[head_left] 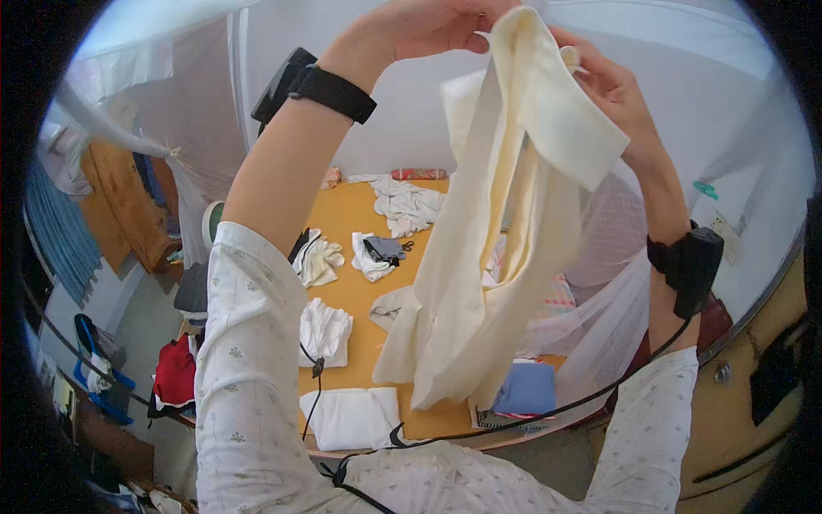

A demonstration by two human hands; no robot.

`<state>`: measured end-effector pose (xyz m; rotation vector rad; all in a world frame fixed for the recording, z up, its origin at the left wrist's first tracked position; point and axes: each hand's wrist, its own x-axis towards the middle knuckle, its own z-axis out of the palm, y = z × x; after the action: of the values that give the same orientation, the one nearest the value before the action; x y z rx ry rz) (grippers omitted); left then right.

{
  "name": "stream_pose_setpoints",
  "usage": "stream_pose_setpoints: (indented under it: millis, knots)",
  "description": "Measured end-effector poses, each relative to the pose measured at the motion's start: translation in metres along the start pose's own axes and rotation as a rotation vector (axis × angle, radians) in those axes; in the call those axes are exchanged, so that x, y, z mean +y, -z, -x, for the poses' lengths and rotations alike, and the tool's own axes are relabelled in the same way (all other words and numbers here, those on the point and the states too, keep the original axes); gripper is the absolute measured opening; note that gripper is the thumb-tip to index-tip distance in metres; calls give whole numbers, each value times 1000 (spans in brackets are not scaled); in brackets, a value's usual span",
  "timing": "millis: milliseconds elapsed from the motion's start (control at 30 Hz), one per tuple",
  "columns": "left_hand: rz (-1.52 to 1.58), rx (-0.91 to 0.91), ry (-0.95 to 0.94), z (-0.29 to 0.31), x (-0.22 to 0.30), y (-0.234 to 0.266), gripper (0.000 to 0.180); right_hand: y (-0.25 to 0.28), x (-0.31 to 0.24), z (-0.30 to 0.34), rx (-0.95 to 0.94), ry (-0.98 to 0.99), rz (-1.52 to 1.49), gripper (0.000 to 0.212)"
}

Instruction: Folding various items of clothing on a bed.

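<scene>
A cream collared shirt (475,283) hangs in front of me, held up by its collar, with its body and a sleeve dangling over the bed. My left hand (445,27) is closed at the collar's left side, its fingers partly hidden by the cloth and the top edge of the picture. On the other side of the collar, my right hand (604,86) grips the fabric, its fingertips partly behind it. A black strap with a small device sits on each forearm.
Below, a mustard-coloured bed surface (342,206) bears a folded white cloth (353,418), a white bundle (327,332), a crumpled pale garment (407,204) and a blue folded garment (524,390). Mosquito netting (604,300) hangs at the right. A black cable (514,424) crosses before me.
</scene>
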<state>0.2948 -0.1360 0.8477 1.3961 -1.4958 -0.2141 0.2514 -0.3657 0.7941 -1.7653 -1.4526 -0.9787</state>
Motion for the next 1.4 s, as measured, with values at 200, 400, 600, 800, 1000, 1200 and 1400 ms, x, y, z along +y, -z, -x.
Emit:
stream_pose_setpoints:
  millis: [200,400,600,800,1000,1200,1400]
  knots:
    - [-321,-70,-59,-12,8,1,18,-9,-5,-7,-160,-344,-392,25]
    - [-146,67,-44,8,7,0,22,-20,3,-27,-111,-280,-181,28]
    - [-207,313,275,44,31,-14,33,-29,-6,-50,-11,-404,142,24]
    - [-589,328,291,44,11,-4,40,-30,-5,-47,-55,-530,211,30]
    - [-732,403,205,26,-6,-9,36,-30,1,-47,-219,-840,-127,26]
    - [-784,835,44,47,-64,-8,42,-31,132,-21,68,-775,-571,23]
    - [-518,788,330,179,-171,-103,42,-29,48,-54,477,-731,-602,11]
